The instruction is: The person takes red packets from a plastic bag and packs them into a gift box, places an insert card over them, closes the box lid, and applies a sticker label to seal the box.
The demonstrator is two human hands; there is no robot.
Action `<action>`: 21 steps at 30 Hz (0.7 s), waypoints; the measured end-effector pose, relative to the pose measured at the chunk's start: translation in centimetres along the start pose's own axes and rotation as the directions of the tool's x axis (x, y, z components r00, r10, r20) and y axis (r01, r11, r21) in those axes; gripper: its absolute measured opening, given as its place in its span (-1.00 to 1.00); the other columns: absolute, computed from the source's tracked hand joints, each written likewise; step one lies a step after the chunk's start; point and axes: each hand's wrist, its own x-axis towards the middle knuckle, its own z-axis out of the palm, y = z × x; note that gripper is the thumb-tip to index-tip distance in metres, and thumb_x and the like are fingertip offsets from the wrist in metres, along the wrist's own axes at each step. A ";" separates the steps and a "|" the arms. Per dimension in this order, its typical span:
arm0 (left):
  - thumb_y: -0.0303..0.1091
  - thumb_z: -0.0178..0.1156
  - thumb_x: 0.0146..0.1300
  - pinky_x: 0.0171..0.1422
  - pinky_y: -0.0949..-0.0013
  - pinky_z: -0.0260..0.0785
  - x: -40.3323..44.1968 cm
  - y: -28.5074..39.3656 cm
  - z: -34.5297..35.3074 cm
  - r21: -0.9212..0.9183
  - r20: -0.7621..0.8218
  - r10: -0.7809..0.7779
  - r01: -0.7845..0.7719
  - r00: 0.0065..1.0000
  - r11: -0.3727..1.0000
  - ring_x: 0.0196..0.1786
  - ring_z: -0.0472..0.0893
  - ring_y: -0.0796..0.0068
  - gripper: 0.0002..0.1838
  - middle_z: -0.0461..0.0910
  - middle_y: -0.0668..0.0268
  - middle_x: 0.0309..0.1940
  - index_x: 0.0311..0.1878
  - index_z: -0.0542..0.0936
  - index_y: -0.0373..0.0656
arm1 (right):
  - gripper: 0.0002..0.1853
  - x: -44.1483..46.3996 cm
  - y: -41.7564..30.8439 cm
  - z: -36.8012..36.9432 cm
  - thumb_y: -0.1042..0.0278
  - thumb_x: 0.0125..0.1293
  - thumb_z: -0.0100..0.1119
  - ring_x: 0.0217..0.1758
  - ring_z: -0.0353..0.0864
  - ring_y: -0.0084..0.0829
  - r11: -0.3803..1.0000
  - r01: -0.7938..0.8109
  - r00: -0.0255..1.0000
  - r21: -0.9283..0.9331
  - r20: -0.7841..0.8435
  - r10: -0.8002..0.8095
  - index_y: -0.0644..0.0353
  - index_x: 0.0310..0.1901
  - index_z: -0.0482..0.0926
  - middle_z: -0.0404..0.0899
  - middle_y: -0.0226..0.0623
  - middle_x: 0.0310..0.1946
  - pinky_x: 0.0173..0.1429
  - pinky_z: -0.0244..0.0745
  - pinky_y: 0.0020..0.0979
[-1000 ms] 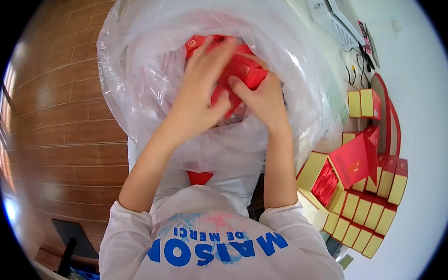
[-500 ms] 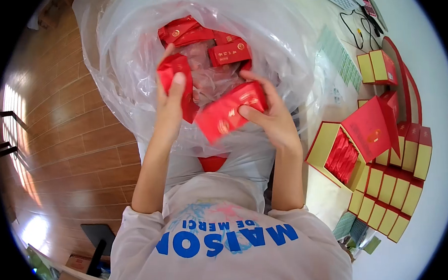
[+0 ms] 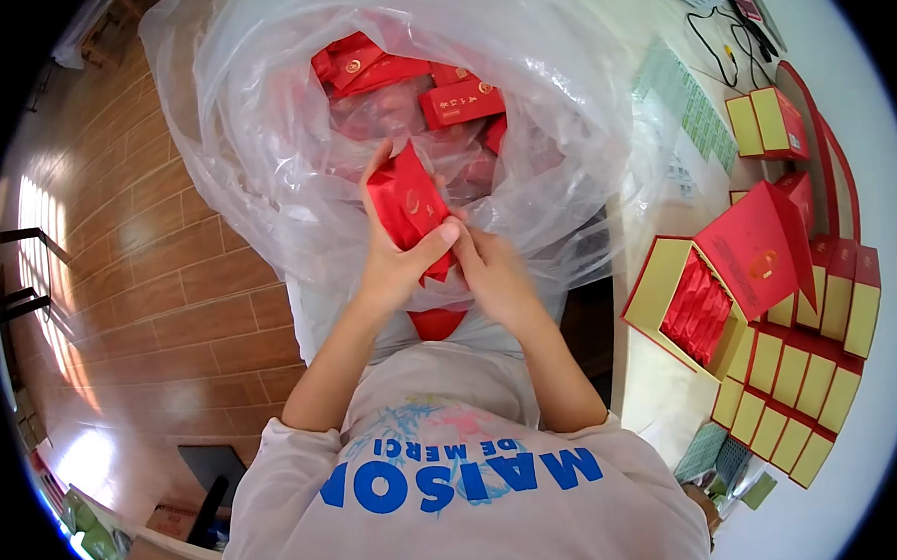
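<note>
My left hand (image 3: 397, 257) is wrapped round red packets (image 3: 407, 204) with gold print, held together above the near edge of a large clear plastic bag (image 3: 254, 178). Against the packets' right side, the fingers of my right hand (image 3: 488, 268) are pressed, near my left thumb. More red packets (image 3: 464, 102) lie inside the bag's opening, several at its far left side. On the table at the right, an open red and yellow box (image 3: 654, 296) holds a row of red packets (image 3: 698, 311).
Several closed red and yellow boxes (image 3: 798, 375) are stacked behind the open box. Two more (image 3: 767, 124) stand farther back, near black cables (image 3: 729, 53). Tiled floor (image 3: 178, 282) lies to the left, with a dark flat object (image 3: 212, 468) at lower left.
My hands have come together over the bag's near edge. The packets, earlier apart in both hands, are now together in my left hand. The view has shifted slightly.
</note>
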 end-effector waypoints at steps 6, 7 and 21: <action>-0.46 0.40 -0.03 0.21 0.25 0.38 -0.9 0.7 0.1 0.429 0.046 0.067 -0.080 0.997 0.900 0.24 0.44 0.23 0.06 0.33 0.09 0.20 0.48 -0.07 -0.08 | -0.69 0.3 -3.0 -1.6 0.28 0.25 0.22 -0.13 0.61 -0.14 0.783 0.573 0.778 -0.242 -0.140 -0.613 0.29 -0.06 0.50 0.58 -0.12 -0.07 -0.11 0.51 -0.20; -0.45 0.42 -0.07 0.23 0.25 0.37 -1.1 0.7 0.0 0.537 0.110 0.090 -0.135 0.990 0.833 0.28 0.41 0.20 0.10 0.32 0.06 0.23 0.48 -0.08 -0.08 | -0.64 0.5 -3.5 -1.7 0.35 0.21 0.25 -0.06 0.59 -0.15 0.586 0.741 0.612 -0.329 -0.031 -0.790 0.29 0.00 0.49 0.55 -0.14 0.02 -0.03 0.50 -0.19; -0.35 0.38 0.09 0.13 0.27 0.42 -1.0 1.5 -1.2 0.249 -0.035 -0.060 0.067 0.998 0.966 0.06 0.50 0.38 0.03 0.39 0.19 0.08 0.51 -0.09 0.04 | -0.51 14.6 -1.1 -3.0 0.39 0.22 0.23 0.12 0.49 -0.11 0.366 0.447 0.654 -0.816 0.019 -0.756 0.17 0.21 0.43 0.50 -0.04 0.09 0.15 0.40 -0.17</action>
